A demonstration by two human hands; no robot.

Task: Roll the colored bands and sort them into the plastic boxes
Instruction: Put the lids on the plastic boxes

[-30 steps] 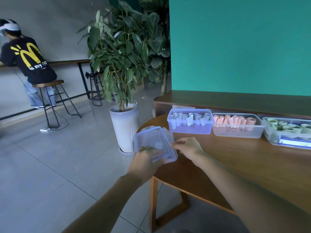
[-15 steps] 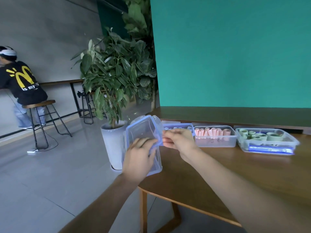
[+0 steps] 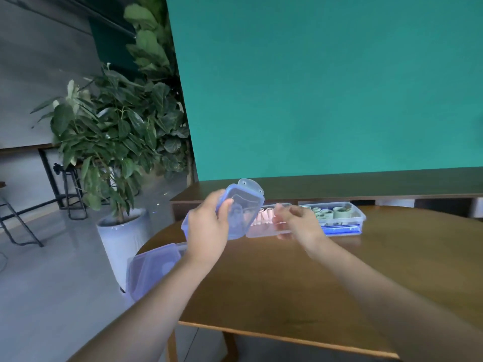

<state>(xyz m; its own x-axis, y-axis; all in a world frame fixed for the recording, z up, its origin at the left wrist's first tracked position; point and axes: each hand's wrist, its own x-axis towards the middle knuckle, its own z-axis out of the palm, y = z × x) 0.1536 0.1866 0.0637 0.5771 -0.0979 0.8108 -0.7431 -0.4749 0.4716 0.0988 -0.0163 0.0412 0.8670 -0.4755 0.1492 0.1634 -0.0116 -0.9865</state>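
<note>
Lifted higher than half a second ago, the clear blue-rimmed plastic lid (image 3: 239, 210) now stands tilted up in my left hand (image 3: 209, 228), whose fingers grip its left edge, and a second clear lid (image 3: 154, 267) has come into sight at the near counter edge. My right hand (image 3: 295, 220) has drawn off the lid and hangs blurred before the boxes; whether it holds anything I cannot tell. Behind it sit the clear box of pink rolled bands (image 3: 266, 220) and the clear box of green rolled bands (image 3: 337, 216), side by side. Rolling looks largely done, I judge; closing the boxes seems to remain. Both boxes rest on the round brown wooden counter (image 3: 287, 283), against a teal wall (image 3: 313, 87), a potted leafy plant (image 3: 115, 142) to the left
</note>
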